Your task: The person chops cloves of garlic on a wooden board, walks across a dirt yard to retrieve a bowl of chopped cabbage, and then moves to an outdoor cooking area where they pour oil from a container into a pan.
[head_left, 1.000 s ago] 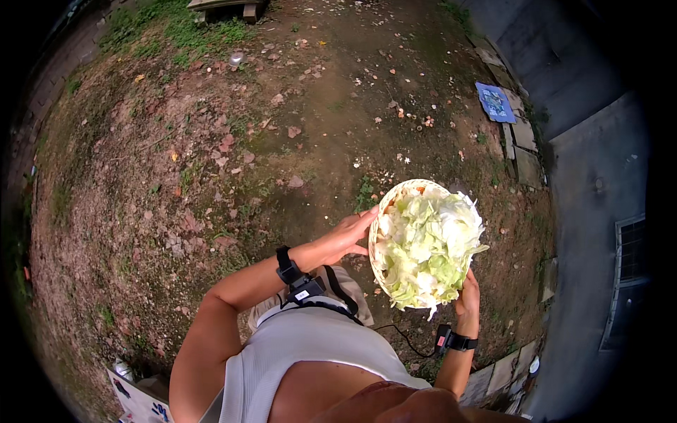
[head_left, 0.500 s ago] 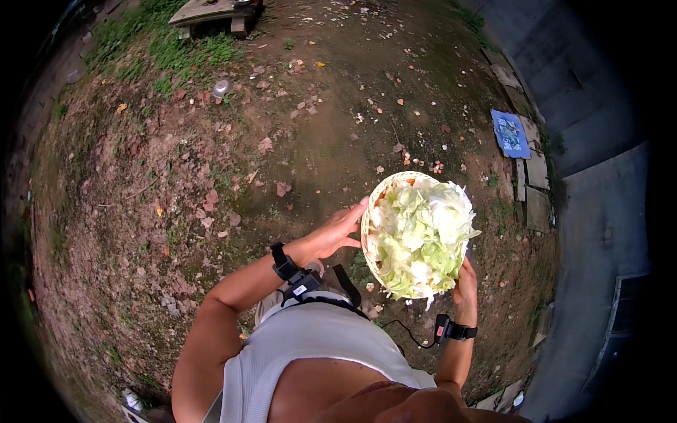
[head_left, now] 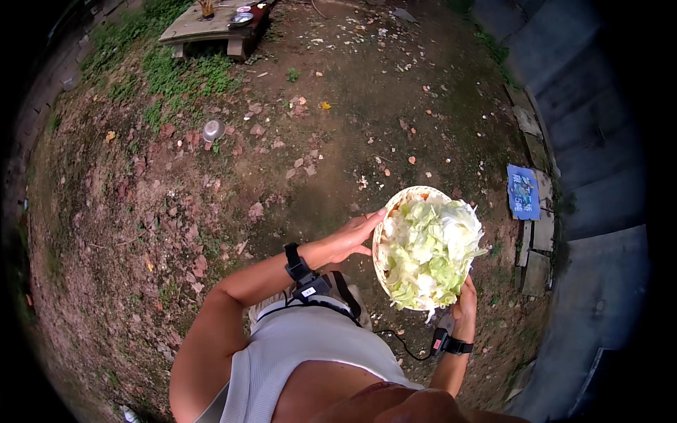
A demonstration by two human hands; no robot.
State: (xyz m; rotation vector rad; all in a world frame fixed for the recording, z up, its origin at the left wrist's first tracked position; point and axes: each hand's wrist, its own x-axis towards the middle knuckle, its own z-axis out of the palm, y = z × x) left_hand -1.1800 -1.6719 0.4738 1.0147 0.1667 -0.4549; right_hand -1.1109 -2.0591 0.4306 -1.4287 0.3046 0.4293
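Here's the round woven basket [head_left: 378, 264], held up over bare, leaf-strewn ground [head_left: 310, 155], in front of the person and a little to the right, and both hands are on it! The left hand [head_left: 350, 238] braces the left edge of the rim, thumb and fingers spread; the right hand [head_left: 465, 303] cups the lower right edge, its fingertips tucked out of sight. And what a heap: shredded leaves [head_left: 434, 250], pale green and white, crinkled and frilly, mounded above the rim, a few strips drooping over the lower edge. A flash of orange peeks out at the top edge! Should be a light load, soft, perhaps damp, quick to spill at a tilt. The basket looks stiff with some spring, so opposite sides of the rim are the place to hold, level and gentle. Far off, a rough wooden counter [head_left: 194, 27] bears a shiny dish [head_left: 241, 20] near its right edge.
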